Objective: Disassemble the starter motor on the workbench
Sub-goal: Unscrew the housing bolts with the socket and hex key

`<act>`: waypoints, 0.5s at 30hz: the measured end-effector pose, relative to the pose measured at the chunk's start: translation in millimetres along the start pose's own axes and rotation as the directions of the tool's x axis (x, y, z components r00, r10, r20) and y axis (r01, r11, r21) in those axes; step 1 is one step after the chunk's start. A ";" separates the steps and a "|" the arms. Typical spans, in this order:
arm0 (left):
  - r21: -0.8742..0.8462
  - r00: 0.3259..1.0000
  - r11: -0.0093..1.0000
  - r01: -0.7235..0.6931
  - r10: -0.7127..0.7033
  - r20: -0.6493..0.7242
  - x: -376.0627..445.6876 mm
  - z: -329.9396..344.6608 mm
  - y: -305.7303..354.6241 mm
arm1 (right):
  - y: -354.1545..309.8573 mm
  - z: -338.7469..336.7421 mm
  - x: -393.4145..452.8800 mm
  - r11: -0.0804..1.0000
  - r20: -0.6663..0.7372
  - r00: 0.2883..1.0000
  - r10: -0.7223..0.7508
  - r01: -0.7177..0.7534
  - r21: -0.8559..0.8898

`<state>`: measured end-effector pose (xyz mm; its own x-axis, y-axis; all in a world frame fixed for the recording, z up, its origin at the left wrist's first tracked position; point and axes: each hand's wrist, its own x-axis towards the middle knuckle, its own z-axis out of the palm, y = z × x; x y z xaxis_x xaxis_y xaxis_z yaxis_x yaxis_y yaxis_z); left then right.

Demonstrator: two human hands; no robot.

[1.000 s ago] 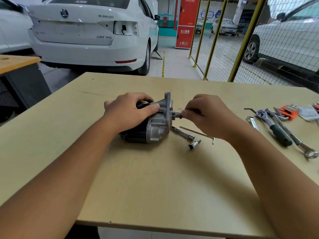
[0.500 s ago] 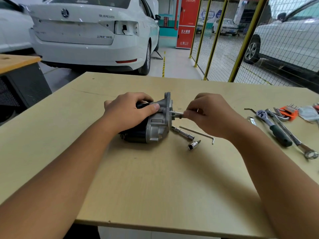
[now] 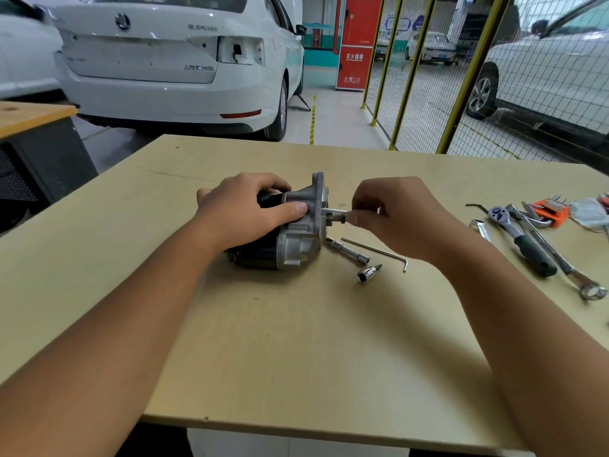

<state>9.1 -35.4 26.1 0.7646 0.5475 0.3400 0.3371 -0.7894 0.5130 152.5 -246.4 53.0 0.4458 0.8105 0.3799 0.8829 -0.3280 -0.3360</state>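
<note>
The starter motor (image 3: 290,239), black cylindrical body with cast grey aluminium housing, lies on its side mid-workbench (image 3: 296,341). The left hand (image 3: 244,214) grips its body; right hand (image 3: 392,216) fingertips pinch a slim steel tool (image 3: 334,211) at the flange.

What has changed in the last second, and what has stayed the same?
The right hand has drawn slightly rightward, and more of the silver bolt it pinches shows beyond the starter motor. The left hand still grips the motor; the loose tools on the workbench have not moved.
</note>
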 end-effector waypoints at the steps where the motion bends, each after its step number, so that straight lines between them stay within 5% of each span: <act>1: -0.005 1.000 1.000 -0.002 0.002 -0.004 -0.4 0.1 0.3 | -0.3 -0.5 -0.9 1.000 -0.008 1.000 -0.001 0.002 0.027; 15: -0.012 1.000 1.000 0.003 -0.003 0.000 -0.4 -1.1 0.8 | -5.4 -1.6 -0.2 0.991 -0.105 0.994 -0.018 0.004 -0.131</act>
<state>8.5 -35.9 27.2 0.7640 0.5494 0.3383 0.3327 -0.7847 0.5230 147.9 -245.6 56.1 0.4430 0.7608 0.4743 0.8964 -0.3854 -0.2190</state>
